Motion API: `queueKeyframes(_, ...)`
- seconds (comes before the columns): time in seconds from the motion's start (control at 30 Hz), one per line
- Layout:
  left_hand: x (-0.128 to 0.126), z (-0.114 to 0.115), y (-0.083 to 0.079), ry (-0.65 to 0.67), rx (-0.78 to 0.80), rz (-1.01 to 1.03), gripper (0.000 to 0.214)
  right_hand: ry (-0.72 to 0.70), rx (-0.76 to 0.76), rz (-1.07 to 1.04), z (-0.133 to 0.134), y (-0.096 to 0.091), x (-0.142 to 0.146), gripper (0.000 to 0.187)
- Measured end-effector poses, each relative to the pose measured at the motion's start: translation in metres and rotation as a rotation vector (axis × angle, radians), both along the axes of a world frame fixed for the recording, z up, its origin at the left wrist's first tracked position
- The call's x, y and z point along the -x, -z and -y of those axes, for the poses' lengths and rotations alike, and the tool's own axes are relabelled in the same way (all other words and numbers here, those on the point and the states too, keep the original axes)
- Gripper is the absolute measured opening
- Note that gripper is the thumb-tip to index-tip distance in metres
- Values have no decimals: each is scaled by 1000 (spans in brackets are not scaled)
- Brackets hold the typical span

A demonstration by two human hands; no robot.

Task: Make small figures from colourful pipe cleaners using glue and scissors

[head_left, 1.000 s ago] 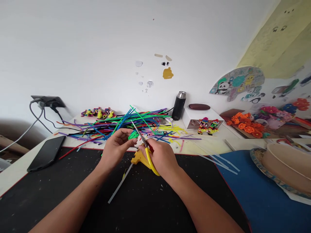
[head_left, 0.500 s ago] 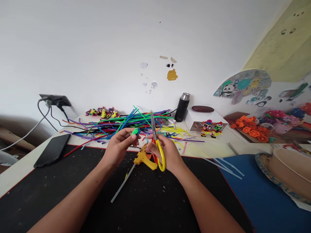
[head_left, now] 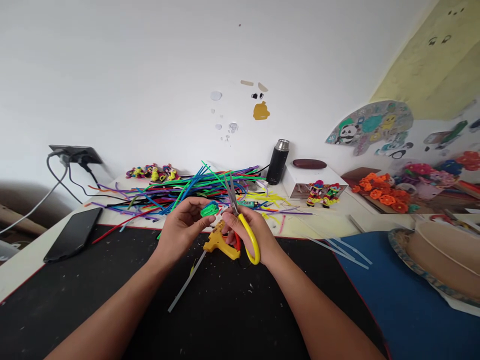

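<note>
My left hand (head_left: pixel 183 225) is closed on a small green and blue piece of coiled pipe cleaner (head_left: pixel 210 209), pinched between thumb and fingers. In my right hand (head_left: pixel 255 232) is a pair of scissors (head_left: pixel 249 239) with yellow and red handles, its blades pointing up and slightly left, a little apart at the tips. The blades stand just right of the coiled piece, apart from it. Below both hands a yellow glue gun (head_left: pixel 222 247) lies on the black mat (head_left: pixel 225 315), a long translucent glue stick (head_left: pixel 186 284) sticking out of its back.
Behind my hands lies a heap of coloured pipe cleaners (head_left: pixel 180 187). A phone (head_left: pixel 74 234) rests at left. A black flask (head_left: pixel 278 163) and a white box (head_left: pixel 300 180) stand at the back, with small figures (head_left: pixel 323 194) in front. Glue sticks (head_left: pixel 341 251) and a straw hat (head_left: pixel 442 260) lie right.
The coiled piece has turned in my left fingers, showing more of its green side. The scissors have tilted further left and their blades have parted slightly. The view has shifted a little.
</note>
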State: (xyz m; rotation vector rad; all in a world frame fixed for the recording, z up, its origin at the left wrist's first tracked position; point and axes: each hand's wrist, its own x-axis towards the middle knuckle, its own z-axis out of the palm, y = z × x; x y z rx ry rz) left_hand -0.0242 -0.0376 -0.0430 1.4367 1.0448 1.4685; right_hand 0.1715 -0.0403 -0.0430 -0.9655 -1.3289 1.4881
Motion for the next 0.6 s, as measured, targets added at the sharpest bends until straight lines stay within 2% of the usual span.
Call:
queueKeyframes(0.3,-3,4,4,55,-7,-47,39,-48,46,-33,3,0,4,56)
queueKeyframes(0.6,-5,5,2,86,-7,-4,38,-117,86,-58,6,-7,2,61)
